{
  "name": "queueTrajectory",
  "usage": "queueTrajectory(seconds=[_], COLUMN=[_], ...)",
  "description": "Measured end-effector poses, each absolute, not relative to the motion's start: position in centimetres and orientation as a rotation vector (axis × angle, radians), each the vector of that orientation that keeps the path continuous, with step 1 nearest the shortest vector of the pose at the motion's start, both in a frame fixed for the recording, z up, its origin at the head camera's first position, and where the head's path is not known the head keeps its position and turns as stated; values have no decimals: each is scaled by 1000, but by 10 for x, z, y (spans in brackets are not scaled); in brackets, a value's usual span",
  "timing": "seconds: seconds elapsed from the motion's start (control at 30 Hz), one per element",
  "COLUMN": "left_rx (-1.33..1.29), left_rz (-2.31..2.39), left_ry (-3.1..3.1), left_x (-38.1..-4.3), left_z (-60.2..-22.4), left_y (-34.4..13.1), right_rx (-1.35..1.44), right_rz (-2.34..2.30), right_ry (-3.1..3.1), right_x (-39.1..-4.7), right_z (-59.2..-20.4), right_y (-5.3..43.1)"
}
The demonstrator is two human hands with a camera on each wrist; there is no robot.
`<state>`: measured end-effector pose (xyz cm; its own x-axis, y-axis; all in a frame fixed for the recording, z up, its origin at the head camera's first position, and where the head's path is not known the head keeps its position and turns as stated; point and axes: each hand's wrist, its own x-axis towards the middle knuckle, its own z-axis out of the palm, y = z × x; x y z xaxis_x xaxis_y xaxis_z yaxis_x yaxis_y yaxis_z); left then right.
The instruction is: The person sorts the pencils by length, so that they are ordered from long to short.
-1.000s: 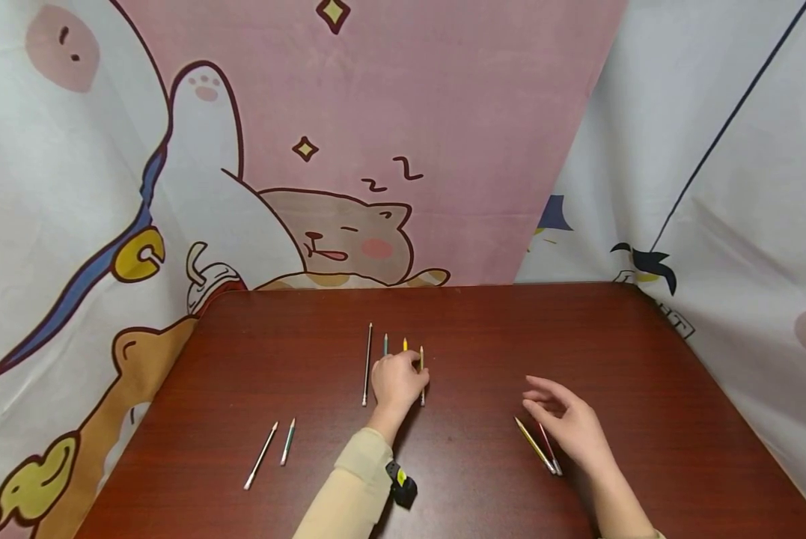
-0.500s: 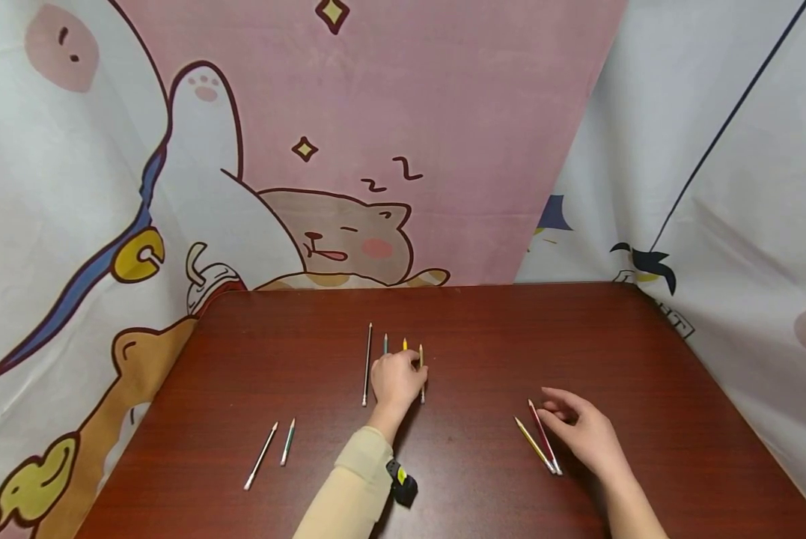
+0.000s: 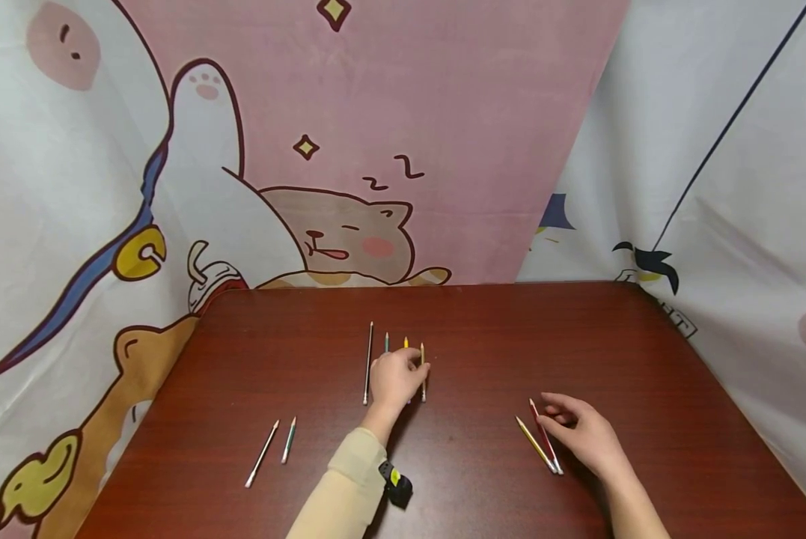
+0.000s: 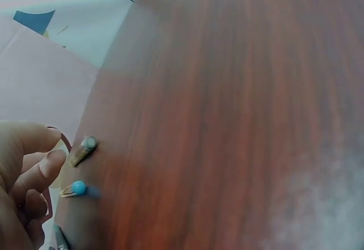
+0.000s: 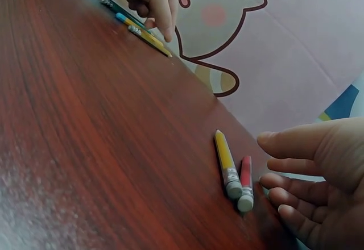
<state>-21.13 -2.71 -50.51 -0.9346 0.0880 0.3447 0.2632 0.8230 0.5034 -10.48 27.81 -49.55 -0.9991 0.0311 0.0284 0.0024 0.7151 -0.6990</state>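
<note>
Your right hand [image 3: 587,434], fingers loosely bent and empty, is just beside the red pencil [image 3: 542,428] and yellow pencil [image 3: 534,443] on the counter [image 3: 466,471]; farther off, your left hand [image 3: 396,378], fingers parted and empty, is over four pencils [image 3: 368,367].

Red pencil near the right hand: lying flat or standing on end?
Lying flat. In the right wrist view, the red pencil stretches along the table beside a yellow pencil.
</note>
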Motion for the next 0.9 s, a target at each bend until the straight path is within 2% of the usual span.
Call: queueTrajectory(seconds=[0.9], left_rx=[-372], left_rz=[-1215], left_ry=[-2637], left_x=[-166], left_z=[-499], left_y=[-68], right_rx=[6], right_rz=[1078], right_ry=[-2845], right_x=[-103], right_z=[-503], right_y=[277])
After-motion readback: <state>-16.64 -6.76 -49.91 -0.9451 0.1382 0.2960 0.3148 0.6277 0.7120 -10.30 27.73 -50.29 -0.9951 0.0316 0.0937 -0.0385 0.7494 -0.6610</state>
